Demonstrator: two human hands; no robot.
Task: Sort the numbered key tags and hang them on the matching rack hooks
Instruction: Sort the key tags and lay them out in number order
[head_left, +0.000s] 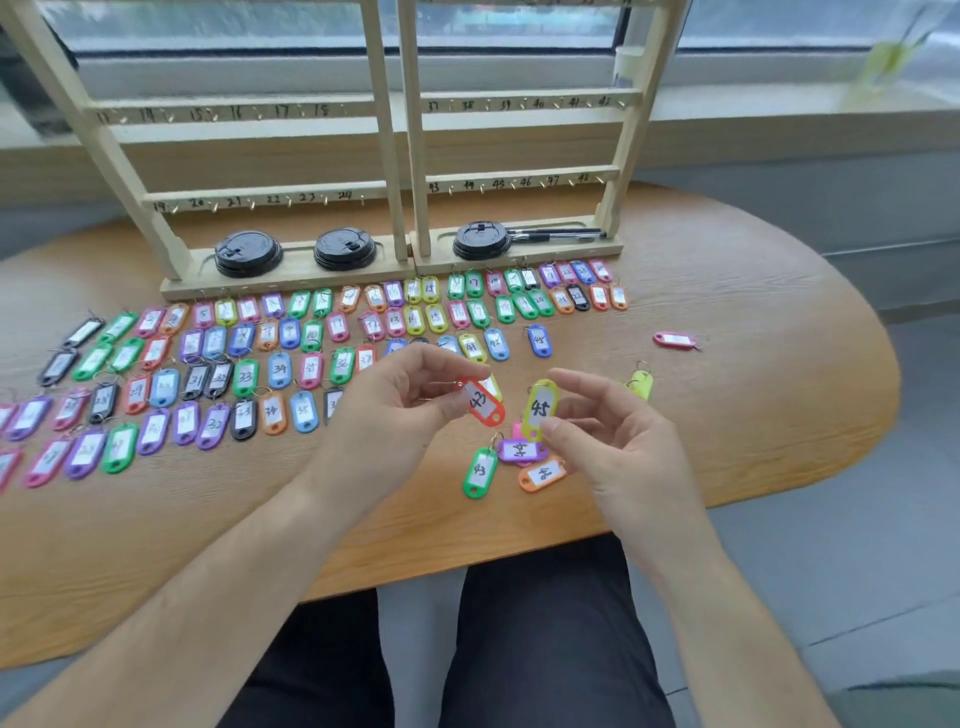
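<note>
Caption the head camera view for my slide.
Left hand holds a red-orange tag, right hand a yellow 45 tag, before the numbered rack.

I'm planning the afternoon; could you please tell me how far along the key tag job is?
Sorting looks mostly done: coloured plastic key tags lie in rows on the wooden table. In hand: the left hand pinches a red plastic tag, the right hand a yellow plastic tag marked 45. Left: a few loose tags, like the green plastic tag, and all the hanging; visible hooks on the pale wooden rack are bare.
</note>
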